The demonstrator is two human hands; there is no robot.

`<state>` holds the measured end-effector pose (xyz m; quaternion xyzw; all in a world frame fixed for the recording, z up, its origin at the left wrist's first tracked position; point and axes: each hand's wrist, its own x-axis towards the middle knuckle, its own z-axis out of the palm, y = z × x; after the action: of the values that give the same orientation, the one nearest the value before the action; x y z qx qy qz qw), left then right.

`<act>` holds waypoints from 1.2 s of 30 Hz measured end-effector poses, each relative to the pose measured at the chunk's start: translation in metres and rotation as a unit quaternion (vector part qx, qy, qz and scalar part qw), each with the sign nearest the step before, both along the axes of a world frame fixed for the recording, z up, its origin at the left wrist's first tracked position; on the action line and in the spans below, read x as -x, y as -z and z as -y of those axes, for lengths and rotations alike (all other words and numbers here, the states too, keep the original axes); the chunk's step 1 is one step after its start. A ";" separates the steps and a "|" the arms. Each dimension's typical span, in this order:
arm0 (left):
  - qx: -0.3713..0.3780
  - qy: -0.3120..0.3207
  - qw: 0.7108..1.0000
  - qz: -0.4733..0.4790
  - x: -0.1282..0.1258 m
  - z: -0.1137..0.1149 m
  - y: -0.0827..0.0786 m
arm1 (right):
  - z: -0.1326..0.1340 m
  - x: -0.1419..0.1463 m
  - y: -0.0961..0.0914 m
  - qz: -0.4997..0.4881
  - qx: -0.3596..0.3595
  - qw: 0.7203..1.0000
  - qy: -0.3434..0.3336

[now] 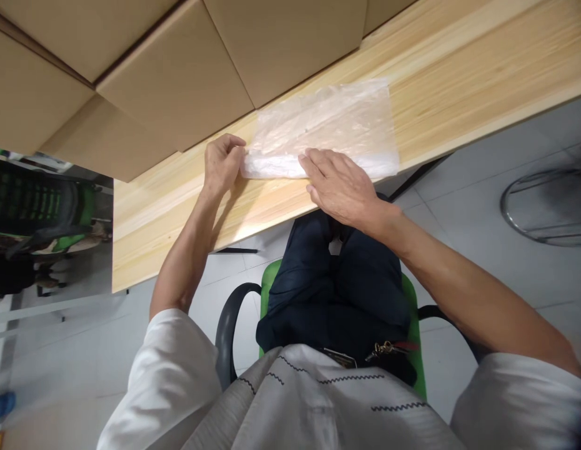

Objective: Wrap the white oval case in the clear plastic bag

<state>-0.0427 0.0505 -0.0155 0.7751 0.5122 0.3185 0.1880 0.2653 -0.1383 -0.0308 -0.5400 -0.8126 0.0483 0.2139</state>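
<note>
A plastic sheet [325,122] is spread on the table [468,81]. Its corner is pinched by the left hand [222,164]; its near edge is pressed by the flat, unclosed right hand [344,186].

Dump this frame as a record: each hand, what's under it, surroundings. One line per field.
left_hand: left hand, fingertips at the left edge of the clear plastic; grip unclear
right_hand: right hand, palm down, fingers extended over the plastic's near edge
plastic: lies flat, wrinkled; whiter band along near edge; sheet or bag unclear
surface: light wooden table
far_side: brown cardboard boxes, side by side
seat: green chair with black armrests, person seated
right_background: round metal frame above tiled floor
</note>
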 end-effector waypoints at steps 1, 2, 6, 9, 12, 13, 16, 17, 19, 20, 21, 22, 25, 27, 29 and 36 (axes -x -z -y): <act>-0.022 0.013 1.000 -0.017 -0.002 0.008 -0.005 | 0.000 0.000 0.002 -0.002 -0.006 1.000 0.000; -0.038 0.034 0.998 -0.039 -0.007 0.016 -0.010 | 0.000 0.000 0.003 -0.003 -0.010 1.000 0.001; -0.058 0.137 0.978 -0.144 -0.035 0.045 -0.024 | 0.000 0.001 0.005 -0.003 -0.009 1.000 0.007; -0.053 0.167 0.968 -0.181 -0.053 0.049 -0.019 | -0.001 0.001 0.005 -0.002 -0.010 1.000 0.010; -0.042 0.158 0.971 -0.176 -0.058 0.042 -0.006 | 0.000 0.001 0.006 -0.004 -0.013 1.000 0.008; -0.037 0.149 0.973 -0.174 -0.057 0.039 -0.002 | 0.000 0.001 0.006 -0.007 -0.013 1.000 0.006; -0.031 0.124 0.976 -0.179 -0.050 0.032 0.007 | 0.000 -0.001 0.006 -0.022 -0.013 1.000 -0.003; -0.034 0.120 0.976 -0.181 -0.048 0.030 0.008 | 0.000 -0.001 0.007 -0.027 -0.013 1.000 -0.005; -0.044 0.118 0.975 -0.182 -0.043 0.027 0.010 | 0.000 -0.001 0.007 -0.032 -0.010 0.999 -0.005; -0.049 0.119 0.975 -0.184 -0.042 0.025 0.010 | 0.000 -0.001 0.007 -0.033 -0.008 0.999 -0.004; -0.053 0.118 0.974 -0.186 -0.040 0.023 0.010 | 0.000 0.000 0.007 -0.033 -0.006 0.999 -0.002; -0.056 0.115 0.974 -0.189 -0.038 0.021 0.009 | 0.000 0.001 0.006 -0.033 -0.005 0.999 0.000; -0.071 0.098 0.974 -0.189 -0.026 0.015 0.005 | 0.000 0.003 0.005 -0.032 0.000 0.999 0.007; -0.095 0.092 0.975 -0.178 -0.016 0.015 0.002 | 0.000 0.003 0.004 -0.029 0.005 1.000 0.006; -0.132 0.098 0.973 -0.164 -0.009 0.020 -0.002 | 0.000 0.003 0.004 -0.025 0.009 1.000 0.004; -0.191 0.197 0.948 -0.161 -0.050 0.083 -0.007 | -0.005 0.015 0.010 -0.049 0.017 0.998 0.020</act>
<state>0.0069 -0.0323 -0.0080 0.9229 0.3023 0.2382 0.0107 0.2504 -0.1329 -0.0405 -0.5565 -0.7895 0.0841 0.2448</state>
